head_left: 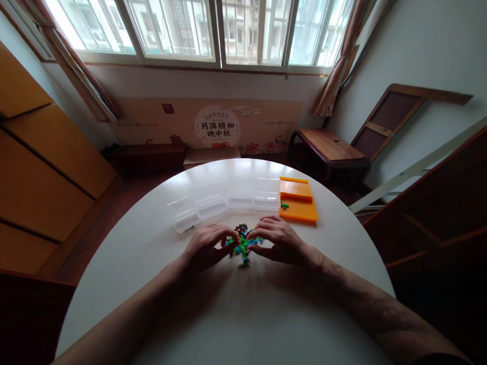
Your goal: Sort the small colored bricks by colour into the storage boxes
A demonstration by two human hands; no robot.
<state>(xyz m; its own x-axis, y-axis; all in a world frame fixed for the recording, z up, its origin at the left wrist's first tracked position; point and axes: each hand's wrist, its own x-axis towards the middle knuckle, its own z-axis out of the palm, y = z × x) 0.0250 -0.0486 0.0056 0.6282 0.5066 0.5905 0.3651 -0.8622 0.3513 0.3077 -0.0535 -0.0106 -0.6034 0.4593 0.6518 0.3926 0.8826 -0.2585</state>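
A small heap of tiny plastic pieces point(244, 247), green, blue and brown, lies on the white round table. At its left edge is my left hand point(206, 244), fingers curved and thumb apart from the forefinger, the tips touching or just over the pieces. My right hand point(279, 240) curves in from the opposite side, thumb and fingers apart, coloured pieces showing in the gap. No piece is clearly gripped in either hand. Beyond them stand clear plastic boxes point(240, 200) in a row. An orange tray point(301, 211) sits at the row's right end, with a green piece point(284, 205) on its left edge.
The white table point(142, 285) has a curved far edge. Past it on the right is a wooden chair point(329, 145). A printed cardboard panel point(217, 125) stands under the window, and wooden cabinets point(37, 179) line the left side.
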